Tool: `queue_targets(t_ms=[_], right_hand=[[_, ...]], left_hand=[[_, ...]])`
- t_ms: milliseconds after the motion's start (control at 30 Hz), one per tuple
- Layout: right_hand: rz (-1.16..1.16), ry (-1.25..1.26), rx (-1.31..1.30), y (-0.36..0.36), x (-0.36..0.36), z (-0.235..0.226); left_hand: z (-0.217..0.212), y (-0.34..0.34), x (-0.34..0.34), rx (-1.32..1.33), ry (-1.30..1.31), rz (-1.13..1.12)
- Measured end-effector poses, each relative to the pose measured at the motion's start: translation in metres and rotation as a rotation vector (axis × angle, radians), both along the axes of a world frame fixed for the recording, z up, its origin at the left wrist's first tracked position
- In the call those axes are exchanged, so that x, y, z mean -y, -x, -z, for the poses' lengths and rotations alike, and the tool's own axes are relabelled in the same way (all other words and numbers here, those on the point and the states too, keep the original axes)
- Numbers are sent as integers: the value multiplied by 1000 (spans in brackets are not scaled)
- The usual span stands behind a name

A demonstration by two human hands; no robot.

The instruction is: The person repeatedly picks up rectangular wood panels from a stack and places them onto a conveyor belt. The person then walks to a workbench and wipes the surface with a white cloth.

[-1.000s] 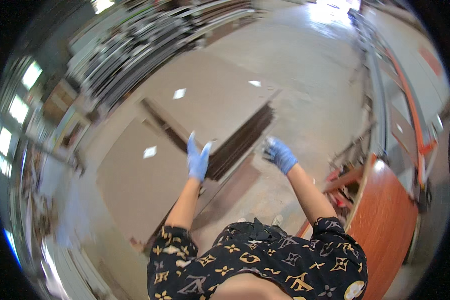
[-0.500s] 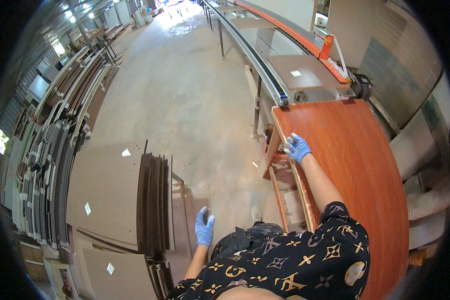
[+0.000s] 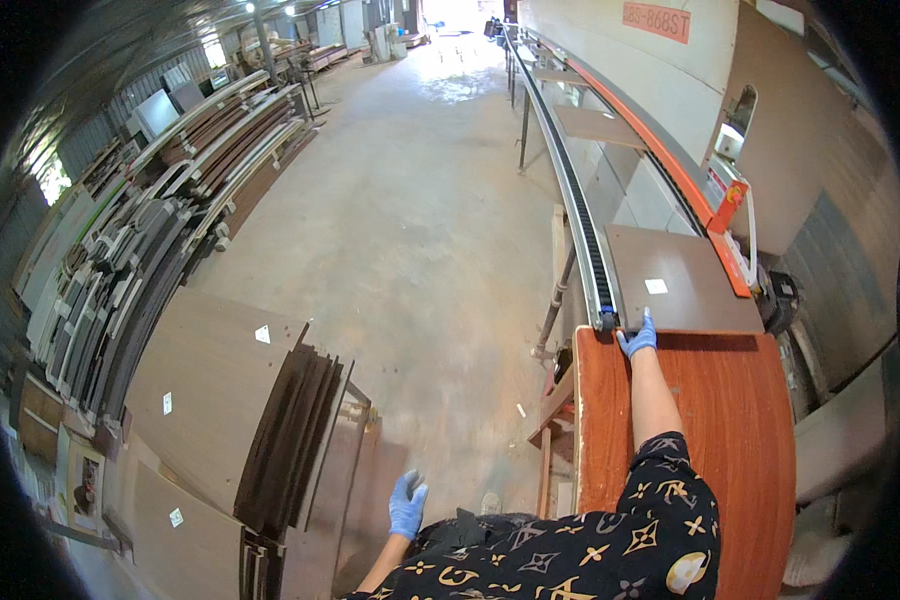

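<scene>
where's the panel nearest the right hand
In the head view, the brown panel lies right of centre on the near end of the conveyor, by the reddish table, the right hand at its near left corner.

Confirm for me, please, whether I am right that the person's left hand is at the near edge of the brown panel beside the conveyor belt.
Not quite: the head view shows the right hand, not the left, at the near edge of the brown panel beside the conveyor belt. The left hand is away from that panel.
</scene>
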State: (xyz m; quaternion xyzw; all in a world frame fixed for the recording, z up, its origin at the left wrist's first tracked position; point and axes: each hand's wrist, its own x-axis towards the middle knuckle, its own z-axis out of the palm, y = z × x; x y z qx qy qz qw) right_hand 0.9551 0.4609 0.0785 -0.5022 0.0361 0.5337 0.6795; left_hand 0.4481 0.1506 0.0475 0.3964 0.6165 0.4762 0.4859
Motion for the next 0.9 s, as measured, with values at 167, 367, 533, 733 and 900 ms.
queue_targets(t_ms=[167,367,533,733,900], right_hand=[[174,-18,64,-17,12,10],[193,0,178,-47,153,23],[-214,132,130,42,269,-6],[-348,288,722,-1,376,-5],[79,1425,1382,-3,465,-42]], left_hand=[[-5,-13,-21,-68,-14,99],[7,-24,-53,51,-14,201],[12,-65,-73,118,76,494],[0,-143,-79,302,478,864],[6,-148,-78,511,753,936]])
